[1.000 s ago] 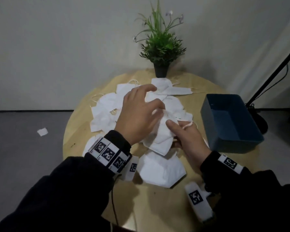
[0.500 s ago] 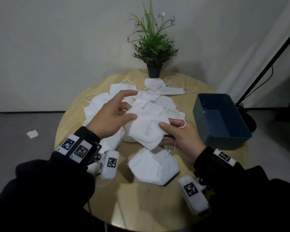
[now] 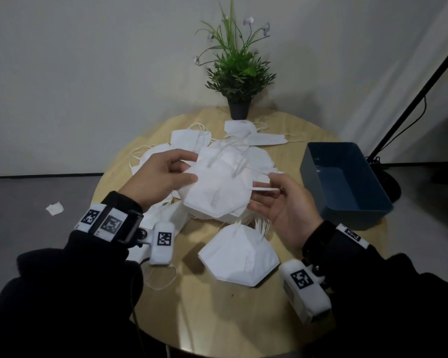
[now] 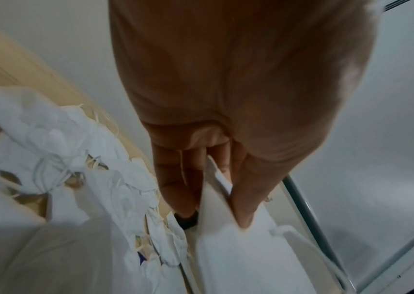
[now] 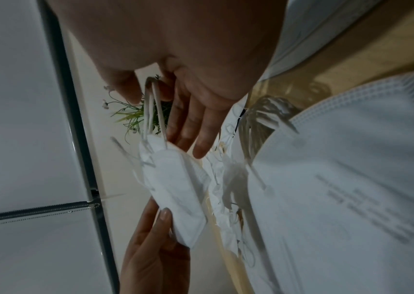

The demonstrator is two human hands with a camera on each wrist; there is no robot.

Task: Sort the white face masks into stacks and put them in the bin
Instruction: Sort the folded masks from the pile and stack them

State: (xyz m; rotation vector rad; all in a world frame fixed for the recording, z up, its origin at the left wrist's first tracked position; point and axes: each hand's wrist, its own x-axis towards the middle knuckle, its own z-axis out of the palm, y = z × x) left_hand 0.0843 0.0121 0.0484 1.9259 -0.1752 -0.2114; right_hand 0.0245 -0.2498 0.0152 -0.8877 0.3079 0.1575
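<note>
I hold a small stack of white folded face masks (image 3: 217,192) over the round table, above a loose pile of masks (image 3: 186,140). My left hand (image 3: 194,166) pinches the stack's left edge between thumb and fingers; the left wrist view shows that pinch (image 4: 213,216) on the mask edge (image 4: 216,199). My right hand (image 3: 264,192) is palm up at the stack's right side, fingers straight beneath it, thumb holding the ear loops (image 5: 152,103). In the right wrist view the stack (image 5: 173,179) hangs from those loops. A blue bin (image 3: 347,205) stands to the right with nothing visible inside.
One single mask (image 3: 239,257) lies on the wooden table (image 3: 217,319) near me, below the held stack. A potted plant (image 3: 239,73) stands at the table's far edge. A black stand pole (image 3: 411,99) rises at the right. A white scrap (image 3: 54,208) lies on the floor at the left.
My left hand came off the top of the pile and took the stack's left edge. Both hands raised the stack clear of the pile, and my right hand turned palm up.
</note>
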